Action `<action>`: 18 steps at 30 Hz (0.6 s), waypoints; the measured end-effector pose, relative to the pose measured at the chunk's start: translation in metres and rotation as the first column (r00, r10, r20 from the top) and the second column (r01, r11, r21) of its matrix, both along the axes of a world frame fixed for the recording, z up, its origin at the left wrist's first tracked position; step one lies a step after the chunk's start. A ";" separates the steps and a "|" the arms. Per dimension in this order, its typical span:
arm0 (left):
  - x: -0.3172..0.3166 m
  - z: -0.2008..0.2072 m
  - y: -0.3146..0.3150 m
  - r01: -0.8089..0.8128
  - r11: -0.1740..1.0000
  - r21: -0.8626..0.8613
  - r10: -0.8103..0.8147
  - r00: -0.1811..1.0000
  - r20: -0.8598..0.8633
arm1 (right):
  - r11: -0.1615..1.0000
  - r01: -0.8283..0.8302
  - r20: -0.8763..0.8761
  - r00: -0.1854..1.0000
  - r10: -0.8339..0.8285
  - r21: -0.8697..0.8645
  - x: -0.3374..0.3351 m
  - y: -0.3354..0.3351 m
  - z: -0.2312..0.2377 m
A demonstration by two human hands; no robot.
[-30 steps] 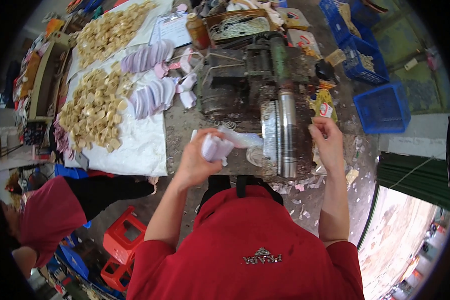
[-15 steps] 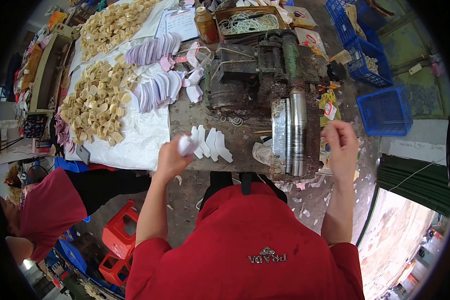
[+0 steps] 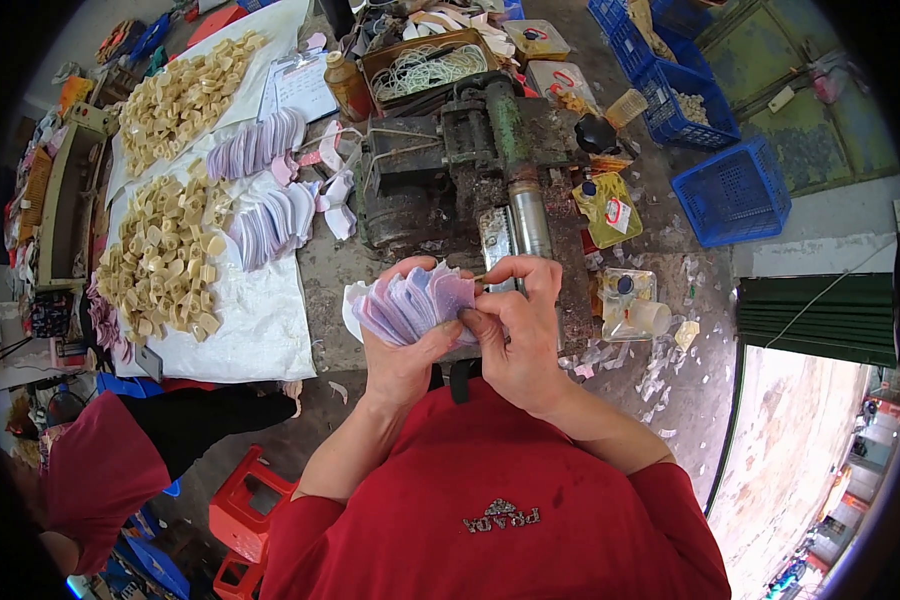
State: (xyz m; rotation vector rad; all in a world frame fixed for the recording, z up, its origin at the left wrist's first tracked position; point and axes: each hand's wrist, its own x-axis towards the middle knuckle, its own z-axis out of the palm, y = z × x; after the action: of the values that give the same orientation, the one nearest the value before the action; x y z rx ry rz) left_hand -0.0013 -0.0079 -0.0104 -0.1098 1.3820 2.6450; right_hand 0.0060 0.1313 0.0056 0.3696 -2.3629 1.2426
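Observation:
My left hand [image 3: 395,372] is closed round a fanned stack of pale lilac and white cut pieces [image 3: 412,302], its thumb pressing the near side. At the stack's right end, my right hand [image 3: 527,345] pinches the edges between thumb and fingers. A small thin brownish thing shows by its fingertips, too small to name. Both hands meet in front of a dark, worn machine [image 3: 402,158] with a shiny metal roller [image 3: 530,222]. Part of a white cut piece [image 3: 353,308] shows on the bench beside my left hand; whatever else lies behind the hands is hidden.
Lilac stacks [image 3: 260,145] and white stacks [image 3: 272,228] lie on a white sheet [image 3: 265,335] beside beige piece heaps [image 3: 160,260]. A yellow container [image 3: 607,210] and a clear one [image 3: 628,300] are right of the machine. Blue crates [image 3: 735,190], red stools [image 3: 250,500] and another person [image 3: 110,455] are around.
Both hands have come together before my chest. My right hand moved left from beside the roller. The bundle in my left hand is now fanned out, and the view has shifted.

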 end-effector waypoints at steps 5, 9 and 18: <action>-0.012 0.003 -0.001 0.003 0.982 -0.187 -0.006 1.000 -0.017 | 0.957 -0.021 0.241 0.966 0.095 -0.290 -0.014 0.055 0.011; -0.018 -0.014 -0.010 0.064 0.821 -0.568 -0.074 0.997 0.006 | 0.992 0.001 0.559 0.826 -0.072 0.126 -0.042 0.139 0.017; -0.021 -0.013 0.019 0.223 0.340 -0.914 -0.615 0.787 -0.037 | 0.884 -0.063 0.284 0.955 -0.081 0.464 -0.040 0.117 -0.027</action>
State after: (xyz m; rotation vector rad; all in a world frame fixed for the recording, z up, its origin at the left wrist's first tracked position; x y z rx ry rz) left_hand -0.0226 0.0115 -0.0235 0.6259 2.3717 1.2768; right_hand -0.0340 0.2487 -0.0214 0.3361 -2.9213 0.7407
